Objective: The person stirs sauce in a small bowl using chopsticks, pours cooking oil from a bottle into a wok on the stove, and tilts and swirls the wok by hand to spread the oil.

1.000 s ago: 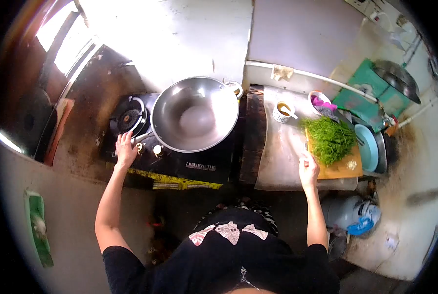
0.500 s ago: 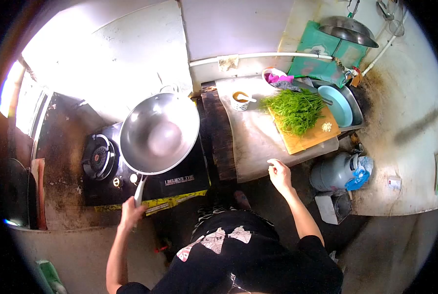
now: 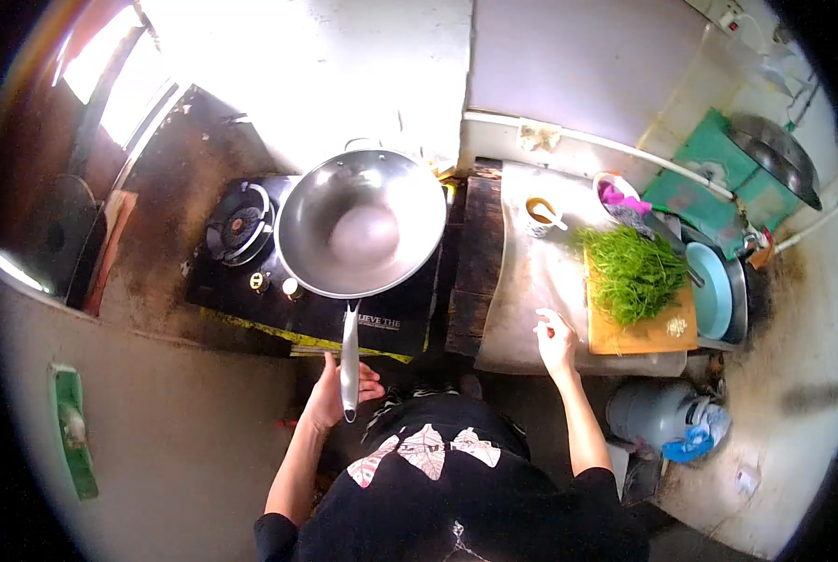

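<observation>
A steel wok (image 3: 360, 225) rests over the right side of the black gas stove (image 3: 222, 290), its long handle (image 3: 349, 365) pointing toward my body. My left hand (image 3: 336, 389) is beside and under that handle, fingers apart, not wrapped round it. Over the sheet-covered counter (image 3: 522, 290), left of the cutting board (image 3: 615, 339), hangs my right hand (image 3: 556, 342), its fingers curled; whether anything small is in them is not clear. Green herbs (image 3: 634, 272) lie heaped on the board, with a little chopped pale garlic (image 3: 676, 326) near its right corner.
Behind the counter's middle stands a cup (image 3: 538, 217) with a spoon. A bowl with a pink cloth (image 3: 615, 195) is farther back. At the right, a light-blue basin (image 3: 709, 290) sits in the sink. A grey gas cylinder (image 3: 645, 410) stands below. The left burner (image 3: 239, 225) is uncovered.
The wok's handle has swung from the left round to the front. My left hand has moved right and opened off the handle. My right hand has shifted left, away from the board.
</observation>
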`<state>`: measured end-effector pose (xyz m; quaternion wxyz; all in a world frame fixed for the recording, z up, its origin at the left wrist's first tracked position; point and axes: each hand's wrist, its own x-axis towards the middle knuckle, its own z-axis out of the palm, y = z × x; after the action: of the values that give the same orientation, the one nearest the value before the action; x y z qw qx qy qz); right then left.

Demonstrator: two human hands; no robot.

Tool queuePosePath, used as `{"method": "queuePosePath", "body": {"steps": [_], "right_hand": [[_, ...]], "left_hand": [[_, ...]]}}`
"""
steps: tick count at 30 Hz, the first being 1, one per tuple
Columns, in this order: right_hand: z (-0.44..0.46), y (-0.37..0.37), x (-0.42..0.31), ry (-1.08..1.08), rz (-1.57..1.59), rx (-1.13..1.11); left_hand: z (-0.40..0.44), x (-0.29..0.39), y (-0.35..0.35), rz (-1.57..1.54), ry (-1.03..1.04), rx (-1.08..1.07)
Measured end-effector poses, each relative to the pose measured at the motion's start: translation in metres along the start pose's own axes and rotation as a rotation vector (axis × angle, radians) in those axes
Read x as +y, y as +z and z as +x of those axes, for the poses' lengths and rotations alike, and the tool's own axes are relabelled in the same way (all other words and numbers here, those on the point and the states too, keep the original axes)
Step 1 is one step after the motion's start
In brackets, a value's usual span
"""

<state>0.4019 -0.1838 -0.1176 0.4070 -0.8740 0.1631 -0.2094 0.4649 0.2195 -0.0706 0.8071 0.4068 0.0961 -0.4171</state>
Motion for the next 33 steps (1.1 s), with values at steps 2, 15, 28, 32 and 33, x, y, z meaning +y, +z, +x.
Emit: {"method": "queuePosePath", "body": {"steps": [2, 15, 28, 32, 33], "right_hand": [[0.002, 0.003, -0.006, 0.028, 0.032, -0.021], [-0.046, 0.12, -0.105, 0.022, 0.422, -0.31], [-0.049, 0.108, -0.086, -0.261, 0.331, -0.334], [-0.053, 0.095, -0.092, -0.49, 0.229, -0.437], [-0.057, 0.097, -0.088, -0.494, 0.203, -0.443]], "left_hand": [[0.0, -0.025, -0.038, 0.046, -0.005, 0.14], [0.06, -0.104, 0.004, 0.439, 0.096, -0.07], [0.051, -0.088, 0.069, 0.042, -0.089, -0.414], [0.044, -0.092, 0.047, 0.09, -0.112, -0.355], [0.036, -0.086, 0.051, 0.055, -0.101, -0.355]]}}
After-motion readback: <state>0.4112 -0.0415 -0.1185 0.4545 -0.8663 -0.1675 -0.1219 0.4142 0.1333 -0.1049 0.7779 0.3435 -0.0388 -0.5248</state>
